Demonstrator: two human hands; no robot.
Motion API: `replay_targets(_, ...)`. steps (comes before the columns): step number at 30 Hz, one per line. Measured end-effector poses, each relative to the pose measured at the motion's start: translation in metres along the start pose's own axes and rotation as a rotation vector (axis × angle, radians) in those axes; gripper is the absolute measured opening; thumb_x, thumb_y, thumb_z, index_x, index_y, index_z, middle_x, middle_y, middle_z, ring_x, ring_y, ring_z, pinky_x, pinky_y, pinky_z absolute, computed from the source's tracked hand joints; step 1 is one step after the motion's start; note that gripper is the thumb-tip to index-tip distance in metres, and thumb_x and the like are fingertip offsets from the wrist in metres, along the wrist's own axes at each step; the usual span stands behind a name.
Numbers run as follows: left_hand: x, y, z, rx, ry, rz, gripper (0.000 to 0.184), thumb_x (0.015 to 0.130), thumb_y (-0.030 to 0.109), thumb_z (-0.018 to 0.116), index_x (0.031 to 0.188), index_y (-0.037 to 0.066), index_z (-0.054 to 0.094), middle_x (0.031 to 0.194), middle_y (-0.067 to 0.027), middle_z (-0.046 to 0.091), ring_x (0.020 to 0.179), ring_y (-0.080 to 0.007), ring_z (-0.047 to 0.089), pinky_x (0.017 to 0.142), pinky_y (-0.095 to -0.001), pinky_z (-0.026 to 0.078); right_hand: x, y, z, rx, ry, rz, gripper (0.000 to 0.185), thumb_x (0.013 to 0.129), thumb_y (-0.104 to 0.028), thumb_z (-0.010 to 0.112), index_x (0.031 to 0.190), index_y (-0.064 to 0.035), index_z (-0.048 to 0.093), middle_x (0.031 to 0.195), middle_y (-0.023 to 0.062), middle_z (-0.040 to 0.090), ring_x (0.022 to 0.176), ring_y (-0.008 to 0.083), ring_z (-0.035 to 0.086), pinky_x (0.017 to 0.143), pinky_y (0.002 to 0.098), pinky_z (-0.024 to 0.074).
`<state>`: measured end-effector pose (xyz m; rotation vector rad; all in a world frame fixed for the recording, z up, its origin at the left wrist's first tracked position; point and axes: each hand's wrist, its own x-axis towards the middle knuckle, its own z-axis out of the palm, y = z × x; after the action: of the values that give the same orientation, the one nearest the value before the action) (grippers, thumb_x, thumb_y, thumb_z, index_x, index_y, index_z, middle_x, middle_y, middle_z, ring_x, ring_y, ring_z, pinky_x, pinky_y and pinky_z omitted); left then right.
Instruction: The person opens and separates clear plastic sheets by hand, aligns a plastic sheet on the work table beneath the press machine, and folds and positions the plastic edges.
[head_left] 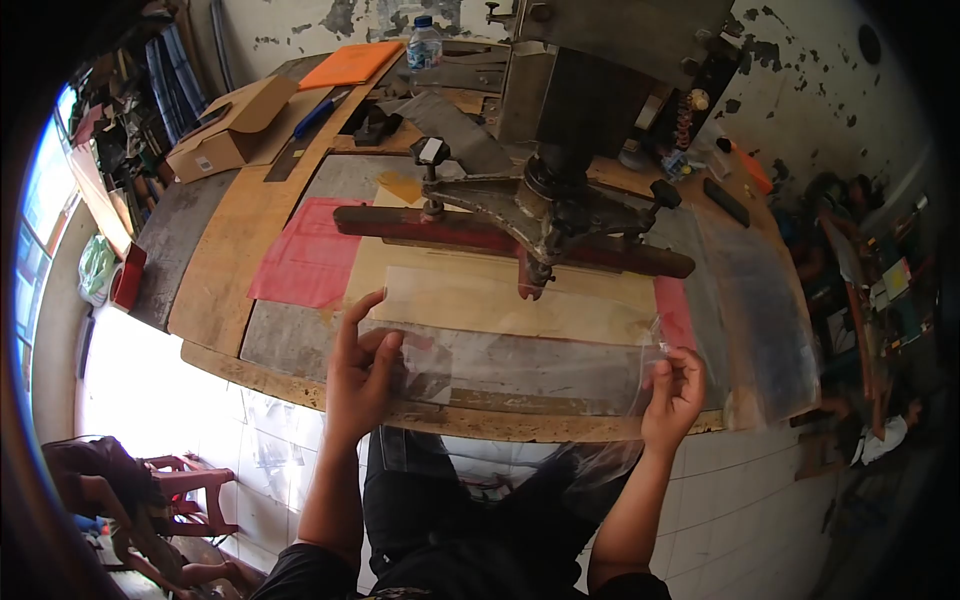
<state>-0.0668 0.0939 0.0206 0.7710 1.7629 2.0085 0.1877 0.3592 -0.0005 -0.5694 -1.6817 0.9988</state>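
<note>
A clear plastic sheet spans between my two hands over the front of the grey work surface. My left hand is at the sheet's left side, index finger raised at its upper left corner and thumb apart from it. On the right, my right hand pinches the sheet's edge between thumb and fingers. Beyond the sheet stands a press with a long dark red bar above a yellowish sheet. Red sheets lie at the left of the yellowish one.
At the back left are a cardboard box, an orange folder and a water bottle. Stacked clear sheets hang over the table's right edge. A seated person is at the lower left, beside a red stool.
</note>
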Motion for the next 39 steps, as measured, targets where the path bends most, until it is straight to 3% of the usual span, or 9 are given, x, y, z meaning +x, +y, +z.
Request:
replay_targets(3,0.0,0.0,0.009,0.196,0.12,0.12,0.043,0.104,0.009,0.062,0.146,0.006,0.054,0.107,-0.0112,0.076,0.07,-0.008,0.064,0.065,-0.0253,0.053,0.0,0.001,0.002,-0.01,0.059,-0.018,0.017,0.103,-0.014,0.068,0.113,-0.0017,0.063,0.097,0.0027,0.062,0.07,0.0085,0.057,0.064,0.0233,0.0472)
replay_targets(6,0.002,0.003,0.015,0.833,0.249,0.462,0.037,0.092,0.004,0.07,0.129,0.009,0.071,0.122,-0.0121,0.067,0.089,-0.0257,0.068,0.074,-0.0357,0.055,0.001,0.001,0.0,-0.021,0.043,-0.015,0.015,0.103,-0.012,0.067,0.113,-0.0011,0.063,0.099,0.0037,0.062,0.071,0.0086,0.057,0.064,0.0236,0.0477)
replay_targets(9,0.0,0.004,0.017,1.056,0.282,0.623,0.031,0.091,0.005,0.073,0.121,0.01,0.074,0.117,-0.0131,0.066,0.082,-0.0245,0.066,0.075,-0.0366,0.054,0.0,0.001,-0.001,-0.046,0.02,-0.048,0.015,0.103,-0.011,0.066,0.113,-0.0006,0.064,0.099,0.0043,0.062,0.071,0.0091,0.058,0.065,0.0238,0.0482)
replay_targets(13,-0.004,0.028,0.023,0.564,0.151,0.22,0.011,0.093,0.011,0.075,0.091,0.002,0.069,0.094,-0.0099,0.072,0.086,-0.0187,0.067,0.073,-0.0346,0.051,-0.009,0.008,-0.003,-0.03,0.037,-0.174,0.019,0.105,-0.016,0.066,0.116,-0.0005,0.061,0.104,0.005,0.061,0.075,0.0089,0.057,0.065,0.0237,0.048)
replay_targets(15,-0.002,0.034,0.021,0.531,0.121,0.157,0.012,0.1,0.016,0.067,0.102,0.003,0.068,0.105,-0.0119,0.076,0.096,-0.0183,0.07,0.079,-0.0333,0.052,-0.01,0.011,-0.006,-0.021,0.06,-0.256,0.024,0.106,-0.02,0.066,0.118,-0.0012,0.059,0.106,0.0045,0.061,0.076,0.008,0.055,0.066,0.0231,0.0467)
replay_targets(17,0.003,0.035,0.021,-0.168,-0.073,0.128,0.022,0.106,0.021,0.056,0.116,0.003,0.063,0.111,-0.0152,0.076,0.103,-0.0224,0.072,0.088,-0.0343,0.053,-0.011,0.015,-0.011,-0.034,0.112,-0.301,0.026,0.106,-0.023,0.065,0.119,-0.0015,0.057,0.109,0.005,0.06,0.077,0.0083,0.055,0.067,0.0232,0.0463)
replay_targets(21,-0.001,0.057,0.006,-0.433,-0.385,-0.188,0.044,0.111,0.032,0.046,0.137,-0.002,0.056,0.113,-0.0193,0.076,0.104,-0.0252,0.073,0.096,-0.0355,0.053,-0.014,0.022,-0.02,-0.054,0.135,-0.353,0.024,0.108,-0.02,0.061,0.123,-0.0021,0.054,0.113,0.0059,0.058,0.081,0.0093,0.055,0.07,0.0237,0.0463)
replay_targets(25,-0.009,0.059,0.008,-0.12,-0.323,0.036,0.044,0.112,0.025,0.05,0.143,-0.006,0.054,0.112,-0.0174,0.076,0.099,-0.0207,0.073,0.093,-0.0334,0.054,-0.015,0.019,-0.018,-0.072,0.134,-0.379,0.022,0.109,-0.016,0.058,0.124,-0.002,0.053,0.113,0.0061,0.058,0.082,0.0098,0.056,0.07,0.0242,0.0471)
replay_targets(39,-0.037,0.08,0.006,-0.183,-0.442,0.082,0.046,0.107,0.006,0.056,0.152,-0.002,0.048,0.107,-0.0133,0.078,0.093,-0.0143,0.071,0.087,-0.0299,0.055,-0.017,0.022,-0.022,0.026,0.22,-0.278,0.018,0.108,-0.016,0.058,0.121,-0.0044,0.054,0.093,0.0056,0.058,0.073,0.0115,0.053,0.064,0.0268,0.047)
